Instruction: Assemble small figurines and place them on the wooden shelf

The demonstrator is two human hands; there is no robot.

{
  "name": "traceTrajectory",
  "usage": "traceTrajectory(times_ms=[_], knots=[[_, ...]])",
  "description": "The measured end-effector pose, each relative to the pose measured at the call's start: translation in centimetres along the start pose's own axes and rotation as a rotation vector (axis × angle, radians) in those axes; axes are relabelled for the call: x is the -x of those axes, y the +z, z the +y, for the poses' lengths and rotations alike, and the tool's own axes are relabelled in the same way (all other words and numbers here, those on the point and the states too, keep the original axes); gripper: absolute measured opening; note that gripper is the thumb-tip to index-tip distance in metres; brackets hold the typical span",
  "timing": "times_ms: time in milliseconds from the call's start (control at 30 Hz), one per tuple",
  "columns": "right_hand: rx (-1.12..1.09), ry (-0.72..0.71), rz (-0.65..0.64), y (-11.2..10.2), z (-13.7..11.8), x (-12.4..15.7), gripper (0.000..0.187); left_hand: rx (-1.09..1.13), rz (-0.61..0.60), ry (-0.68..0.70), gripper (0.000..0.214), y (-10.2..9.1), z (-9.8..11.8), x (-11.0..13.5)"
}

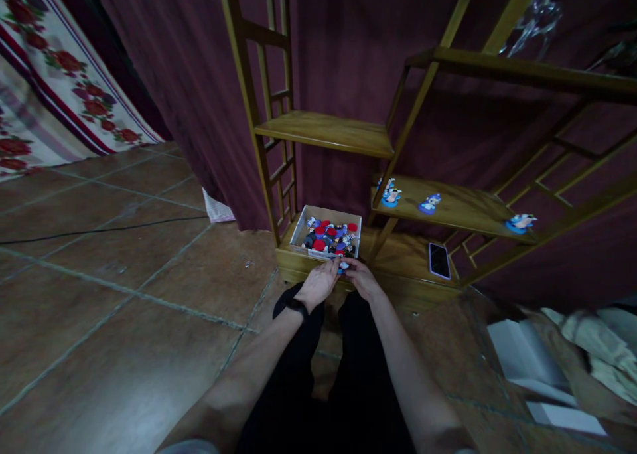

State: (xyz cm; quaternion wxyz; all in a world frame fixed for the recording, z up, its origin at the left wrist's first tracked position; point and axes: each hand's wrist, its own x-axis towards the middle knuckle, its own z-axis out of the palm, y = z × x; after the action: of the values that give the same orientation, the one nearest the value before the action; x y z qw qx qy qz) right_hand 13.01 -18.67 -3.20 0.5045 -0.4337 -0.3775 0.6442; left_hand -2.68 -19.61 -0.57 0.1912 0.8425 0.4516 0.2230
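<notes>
In the head view, the small figurine [343, 266] shows as a patch of white and blue, mostly covered by fingers, so its shape and face are too small to tell. It is between the two hands, just in front of the near wall of an open white box [332, 213]. The left hand [321, 284], with a dark band [297, 306] at its wrist, and the right hand [363, 279] meet at their fingertips, both pinched onto it. The box holds a jumble of figurines [326, 233] with red, purple and grey bases, most tipped over.

As for edges, the box stands at the left end of the low wooden board [403, 255], close beside the left post [255, 119]; a phone [439, 261] lies near the board's right end. The upper left shelf [323, 132] overhangs behind the box. Further right, the middle shelf [465, 214] carries a group of figurines [391, 197] by its left upright, a purple-based one [429, 203] along the front and a blue-based one [520, 223] near the right end. Open room spreads widest to the left, over tiled floor [124, 348] crossed by a black cable [124, 228]; at right, white cartons [527, 358] narrow the floor
</notes>
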Motion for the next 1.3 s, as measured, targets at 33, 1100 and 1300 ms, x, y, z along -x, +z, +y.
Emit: traceTrajectory(times_ms=[33, 1100, 1300], knots=[[0.008, 0.002, 0.009, 0.0, 0.1, -0.1, 0.038, 0.015, 0.007, -0.003, 0.046, 0.1, -0.1, 0.0], [-0.009, -0.017, 0.005, 0.1, -0.4, 0.7, 0.033, 0.267, 0.157, -0.081, 0.043, 1.8, -0.1, 0.0], [-0.059, -0.031, 0.006, 0.2, -0.7, 1.0, 0.036, 0.706, 0.227, -0.294, 0.041, 3.5, -0.9, -1.4]])
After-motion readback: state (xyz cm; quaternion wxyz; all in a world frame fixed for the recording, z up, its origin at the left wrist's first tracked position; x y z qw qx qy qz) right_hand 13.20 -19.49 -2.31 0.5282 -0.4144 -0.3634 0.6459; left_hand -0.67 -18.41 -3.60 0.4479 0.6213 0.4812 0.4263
